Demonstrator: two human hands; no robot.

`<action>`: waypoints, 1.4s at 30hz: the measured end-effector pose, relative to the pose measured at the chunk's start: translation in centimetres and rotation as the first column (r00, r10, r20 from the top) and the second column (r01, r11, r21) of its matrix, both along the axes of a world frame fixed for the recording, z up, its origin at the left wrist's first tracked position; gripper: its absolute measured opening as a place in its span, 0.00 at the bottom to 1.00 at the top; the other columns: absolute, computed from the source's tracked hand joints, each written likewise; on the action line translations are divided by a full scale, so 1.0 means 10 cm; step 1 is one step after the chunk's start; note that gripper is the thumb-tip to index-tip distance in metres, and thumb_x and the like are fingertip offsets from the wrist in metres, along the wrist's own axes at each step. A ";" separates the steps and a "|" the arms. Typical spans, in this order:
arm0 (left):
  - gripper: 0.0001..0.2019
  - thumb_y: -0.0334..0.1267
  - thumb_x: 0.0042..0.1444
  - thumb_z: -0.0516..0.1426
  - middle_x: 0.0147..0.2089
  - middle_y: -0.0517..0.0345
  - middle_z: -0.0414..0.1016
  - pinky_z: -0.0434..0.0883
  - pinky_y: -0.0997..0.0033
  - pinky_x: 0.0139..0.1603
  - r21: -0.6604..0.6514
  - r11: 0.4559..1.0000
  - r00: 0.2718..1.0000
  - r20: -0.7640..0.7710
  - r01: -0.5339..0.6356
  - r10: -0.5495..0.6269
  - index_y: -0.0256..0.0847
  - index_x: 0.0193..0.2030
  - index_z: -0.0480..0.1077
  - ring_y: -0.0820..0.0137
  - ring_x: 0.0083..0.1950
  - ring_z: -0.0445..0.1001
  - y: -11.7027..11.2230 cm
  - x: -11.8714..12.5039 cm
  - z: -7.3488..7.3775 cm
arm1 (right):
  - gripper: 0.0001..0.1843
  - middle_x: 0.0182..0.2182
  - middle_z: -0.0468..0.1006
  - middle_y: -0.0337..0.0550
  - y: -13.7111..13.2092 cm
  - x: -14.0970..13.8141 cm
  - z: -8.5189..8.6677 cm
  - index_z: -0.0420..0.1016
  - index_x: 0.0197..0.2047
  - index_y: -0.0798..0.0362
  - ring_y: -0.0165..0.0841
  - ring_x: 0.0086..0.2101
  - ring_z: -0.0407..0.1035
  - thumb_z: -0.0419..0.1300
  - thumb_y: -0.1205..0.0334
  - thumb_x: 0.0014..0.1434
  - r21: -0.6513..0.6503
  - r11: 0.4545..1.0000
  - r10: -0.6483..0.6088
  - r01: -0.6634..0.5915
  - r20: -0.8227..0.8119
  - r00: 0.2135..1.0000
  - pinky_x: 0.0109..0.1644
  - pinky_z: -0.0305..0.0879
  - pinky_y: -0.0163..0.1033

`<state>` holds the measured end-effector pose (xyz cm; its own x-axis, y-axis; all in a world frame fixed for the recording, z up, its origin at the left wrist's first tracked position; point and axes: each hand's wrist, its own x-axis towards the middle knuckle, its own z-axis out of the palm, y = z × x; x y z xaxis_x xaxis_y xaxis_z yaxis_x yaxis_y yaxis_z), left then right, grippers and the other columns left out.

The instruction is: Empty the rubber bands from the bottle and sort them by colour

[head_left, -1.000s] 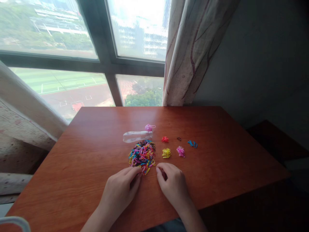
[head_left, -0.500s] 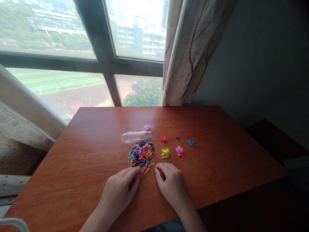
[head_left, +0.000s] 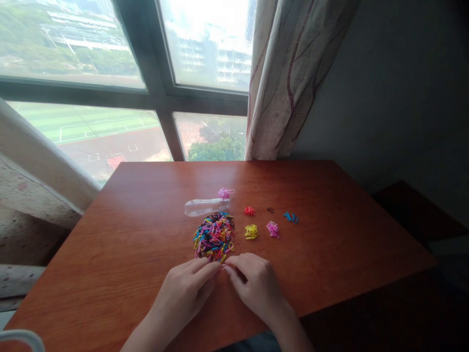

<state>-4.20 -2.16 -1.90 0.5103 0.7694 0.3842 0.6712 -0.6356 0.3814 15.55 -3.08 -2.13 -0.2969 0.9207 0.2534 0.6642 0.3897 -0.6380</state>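
A mixed pile of small coloured rubber bands (head_left: pixel 214 234) lies on the wooden table. At its near edge my left hand (head_left: pixel 190 286) and my right hand (head_left: pixel 256 283) meet, fingertips almost touching. Both are closed in a pinch, with a bit of a pink rubber band (head_left: pixel 223 266) showing between them; the fingers hide most of it. Right of the pile are separate groups: red bands (head_left: pixel 249 210), yellow bands (head_left: pixel 251 231), pink bands (head_left: pixel 273 229), blue bands (head_left: pixel 290 217) and a small dark band (head_left: pixel 270 210).
Behind the pile a clear plastic bottle (head_left: pixel 205 208) lies on its side, with a pink cap (head_left: pixel 223 193) beside its neck. The table (head_left: pixel 120 244) reaches back to a window (head_left: pixel 157 98) and a curtain (head_left: pixel 282 88). A pale curved tube (head_left: pixel 22 335) shows at lower left.
My right hand has moved left to meet my left hand, which shifted slightly right and down. A pink band now shows between the fingertips. The sorted groups have not moved.
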 end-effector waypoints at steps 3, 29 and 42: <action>0.09 0.34 0.64 0.52 0.36 0.57 0.80 0.72 0.76 0.35 0.011 0.999 0.998 0.050 -0.044 0.044 0.43 0.46 0.72 0.71 0.33 0.78 0.00 0.00 -0.01 | 0.08 0.32 0.81 0.41 0.01 0.01 -0.03 0.77 0.39 0.49 0.33 0.34 0.74 0.56 0.64 0.65 0.008 0.999 -0.030 0.031 -0.045 0.999 0.41 0.66 0.35; 0.07 0.34 0.63 0.51 0.36 0.59 0.79 0.70 0.73 0.33 -0.095 0.988 0.992 0.004 -0.122 0.123 0.45 0.40 0.71 0.69 0.34 0.78 -0.02 -0.02 -0.01 | 0.13 0.25 0.78 0.40 0.21 0.62 -0.17 0.77 0.46 0.53 0.32 0.25 0.71 0.55 0.58 0.64 0.118 0.880 -0.454 0.461 -0.082 0.887 0.33 0.67 0.34; 0.05 0.40 0.63 0.54 0.35 0.62 0.80 0.69 0.72 0.32 -0.132 0.974 0.979 -0.112 -0.184 0.170 0.46 0.38 0.71 0.67 0.34 0.78 -0.01 0.00 -0.05 | 0.10 0.34 0.81 0.42 0.04 0.21 -0.14 0.77 0.44 0.51 0.35 0.34 0.75 0.55 0.67 0.64 0.051 0.967 -0.250 0.249 0.006 0.968 0.41 0.66 0.37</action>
